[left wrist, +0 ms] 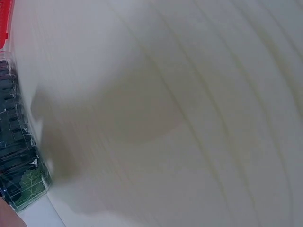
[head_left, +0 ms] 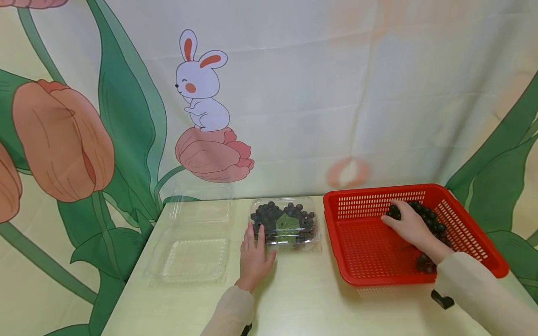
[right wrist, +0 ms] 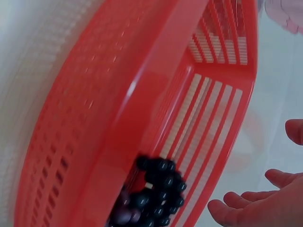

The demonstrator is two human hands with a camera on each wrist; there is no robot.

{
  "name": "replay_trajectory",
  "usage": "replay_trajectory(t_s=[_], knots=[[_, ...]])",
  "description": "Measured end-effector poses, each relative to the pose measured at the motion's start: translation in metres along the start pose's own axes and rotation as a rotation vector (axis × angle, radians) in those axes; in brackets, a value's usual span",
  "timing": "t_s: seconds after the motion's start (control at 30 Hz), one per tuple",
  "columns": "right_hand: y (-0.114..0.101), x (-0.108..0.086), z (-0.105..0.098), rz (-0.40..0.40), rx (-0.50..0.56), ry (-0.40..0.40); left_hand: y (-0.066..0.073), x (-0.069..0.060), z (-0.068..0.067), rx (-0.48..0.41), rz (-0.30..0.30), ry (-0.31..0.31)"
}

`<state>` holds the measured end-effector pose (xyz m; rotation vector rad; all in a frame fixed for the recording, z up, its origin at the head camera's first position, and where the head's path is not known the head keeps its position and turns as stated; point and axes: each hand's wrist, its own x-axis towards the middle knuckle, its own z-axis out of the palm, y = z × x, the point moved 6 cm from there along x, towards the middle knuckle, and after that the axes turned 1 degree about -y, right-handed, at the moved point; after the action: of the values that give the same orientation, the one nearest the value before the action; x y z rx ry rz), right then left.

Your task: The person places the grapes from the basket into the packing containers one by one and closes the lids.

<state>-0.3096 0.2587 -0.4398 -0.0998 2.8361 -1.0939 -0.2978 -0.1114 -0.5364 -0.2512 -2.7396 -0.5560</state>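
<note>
Dark grapes and a green leaf fill a clear plastic box, also at the left edge of the left wrist view. The left hand has its fingers extended over the box's front left corner; part of it shows at lower left in its wrist view. Over the red basket, the right hand is beside dark grapes near the back wall. In the right wrist view that hand has spread, slightly bent fingers with nothing visible between them; grapes lie inside the basket.
An open clear plastic container stands on the left of the pale table, its lid leaning back. Behind the table hangs a cloth printed with a rabbit and tulips.
</note>
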Motion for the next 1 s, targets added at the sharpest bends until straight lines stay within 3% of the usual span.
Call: replay_trajectory(t_s=[0.2,0.5,0.7,1.0], knots=[[0.020,-0.002,-0.019,0.030,-0.022,0.004,0.000,-0.001,0.000,0.004,0.032,0.047],[0.060,-0.008,-0.040,0.050,-0.155,0.103,0.001,-0.002,-0.001,0.011,0.031,0.030],[0.087,-0.017,-0.054,0.141,-0.263,0.139,0.001,-0.002,-0.001,0.008,0.046,0.065],[0.111,-0.030,-0.064,0.237,-0.263,0.106,0.000,-0.003,-0.001,0.005,0.040,0.059]])
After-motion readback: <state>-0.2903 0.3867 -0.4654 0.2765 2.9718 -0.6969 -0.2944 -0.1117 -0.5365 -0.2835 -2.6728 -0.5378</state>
